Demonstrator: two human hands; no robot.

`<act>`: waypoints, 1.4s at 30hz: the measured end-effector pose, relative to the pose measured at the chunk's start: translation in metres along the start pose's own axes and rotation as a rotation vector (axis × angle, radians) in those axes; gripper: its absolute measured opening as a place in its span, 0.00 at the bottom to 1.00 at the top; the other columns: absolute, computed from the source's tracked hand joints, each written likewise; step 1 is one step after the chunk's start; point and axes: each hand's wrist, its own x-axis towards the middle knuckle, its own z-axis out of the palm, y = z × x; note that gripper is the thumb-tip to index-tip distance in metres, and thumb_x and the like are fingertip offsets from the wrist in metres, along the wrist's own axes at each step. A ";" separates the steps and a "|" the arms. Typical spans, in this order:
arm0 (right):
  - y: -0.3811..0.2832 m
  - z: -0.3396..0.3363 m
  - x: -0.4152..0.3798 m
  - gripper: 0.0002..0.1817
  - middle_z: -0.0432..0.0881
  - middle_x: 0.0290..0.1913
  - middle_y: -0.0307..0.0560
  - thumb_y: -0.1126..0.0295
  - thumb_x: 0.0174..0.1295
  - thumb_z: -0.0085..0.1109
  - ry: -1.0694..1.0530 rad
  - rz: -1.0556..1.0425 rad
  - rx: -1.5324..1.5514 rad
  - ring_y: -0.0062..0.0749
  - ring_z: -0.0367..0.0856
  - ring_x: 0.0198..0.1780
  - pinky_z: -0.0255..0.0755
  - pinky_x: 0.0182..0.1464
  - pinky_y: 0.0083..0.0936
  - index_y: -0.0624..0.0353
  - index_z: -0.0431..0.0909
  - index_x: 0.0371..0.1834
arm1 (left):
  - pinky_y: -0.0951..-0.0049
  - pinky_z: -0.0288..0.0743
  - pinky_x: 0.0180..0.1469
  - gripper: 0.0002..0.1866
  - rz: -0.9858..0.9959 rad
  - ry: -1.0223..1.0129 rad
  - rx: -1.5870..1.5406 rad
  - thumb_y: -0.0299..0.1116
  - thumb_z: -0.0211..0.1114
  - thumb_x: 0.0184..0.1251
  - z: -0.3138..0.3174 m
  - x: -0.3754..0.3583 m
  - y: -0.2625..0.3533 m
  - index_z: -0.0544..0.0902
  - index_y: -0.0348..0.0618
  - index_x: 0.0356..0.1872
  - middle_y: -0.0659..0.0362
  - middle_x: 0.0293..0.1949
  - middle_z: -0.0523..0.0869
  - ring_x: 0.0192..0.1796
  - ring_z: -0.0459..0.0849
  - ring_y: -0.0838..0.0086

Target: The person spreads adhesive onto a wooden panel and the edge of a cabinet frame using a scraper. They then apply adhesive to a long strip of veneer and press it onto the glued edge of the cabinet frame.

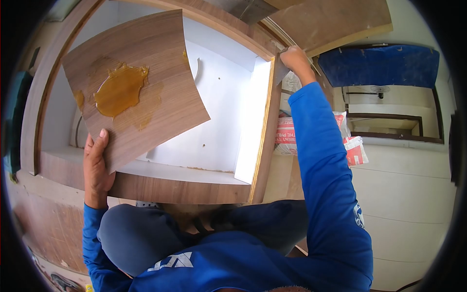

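A wood-grain laminate sheet is gripped at its lower left edge by my left hand, thumb on top. On the sheet lies a puddle of amber glue, with thinner smears around it. Under the sheet is an open cabinet carcass with a white interior and wood-grain edges. My right hand reaches to the cabinet's far right corner, its fingers closed on a small flat greyish piece. That piece is against the outer side by the raw plywood edge.
Red and white printed bags lie right of the cabinet, beneath my right arm. A large brown board is at the upper right. Beyond it hangs a blue covering above a framed opening. My bent knees are close to the cabinet's near edge.
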 end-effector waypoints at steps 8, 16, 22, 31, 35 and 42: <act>0.001 0.013 0.000 0.19 0.88 0.43 0.67 0.70 0.56 0.56 -0.139 0.166 0.190 0.54 0.88 0.45 0.79 0.42 0.40 0.72 0.84 0.46 | 0.70 0.78 0.60 0.27 0.002 0.008 0.021 0.42 0.63 0.77 -0.002 0.001 -0.002 0.69 0.41 0.70 0.55 0.58 0.82 0.57 0.84 0.72; -0.003 0.027 0.006 0.19 0.87 0.46 0.67 0.69 0.54 0.56 -0.089 0.140 0.153 0.57 0.88 0.48 0.79 0.44 0.43 0.71 0.86 0.43 | 0.70 0.79 0.59 0.27 -0.010 0.008 0.033 0.42 0.63 0.77 -0.004 0.002 -0.002 0.69 0.40 0.69 0.55 0.57 0.82 0.56 0.84 0.73; -0.012 0.012 0.010 0.17 0.88 0.39 0.66 0.70 0.53 0.55 -0.207 0.138 0.102 0.56 0.89 0.39 0.79 0.38 0.44 0.71 0.85 0.40 | 0.70 0.79 0.58 0.26 -0.004 0.023 0.008 0.42 0.63 0.77 -0.003 0.002 -0.003 0.71 0.40 0.68 0.55 0.56 0.83 0.55 0.84 0.73; -0.002 -0.006 0.017 0.13 0.85 0.32 0.62 0.73 0.55 0.55 -0.155 0.252 0.290 0.44 0.85 0.31 0.73 0.29 0.41 0.71 0.84 0.37 | 0.69 0.77 0.60 0.24 0.008 0.023 -0.005 0.42 0.63 0.77 -0.001 0.001 -0.001 0.72 0.41 0.67 0.57 0.56 0.83 0.56 0.84 0.74; 0.006 -0.017 0.003 0.15 0.86 0.35 0.61 0.70 0.57 0.55 -0.162 0.175 0.249 0.47 0.86 0.31 0.75 0.31 0.41 0.72 0.84 0.38 | 0.70 0.77 0.60 0.24 0.004 0.014 0.001 0.41 0.63 0.77 0.001 0.002 -0.001 0.72 0.41 0.67 0.57 0.56 0.83 0.56 0.83 0.74; 0.011 0.019 0.014 0.13 0.82 0.34 0.54 0.72 0.55 0.58 -0.272 0.325 0.404 0.37 0.81 0.33 0.71 0.28 0.36 0.70 0.82 0.40 | 0.71 0.78 0.59 0.25 -0.013 0.002 0.021 0.41 0.62 0.77 -0.005 0.003 -0.002 0.71 0.41 0.68 0.57 0.57 0.82 0.57 0.83 0.75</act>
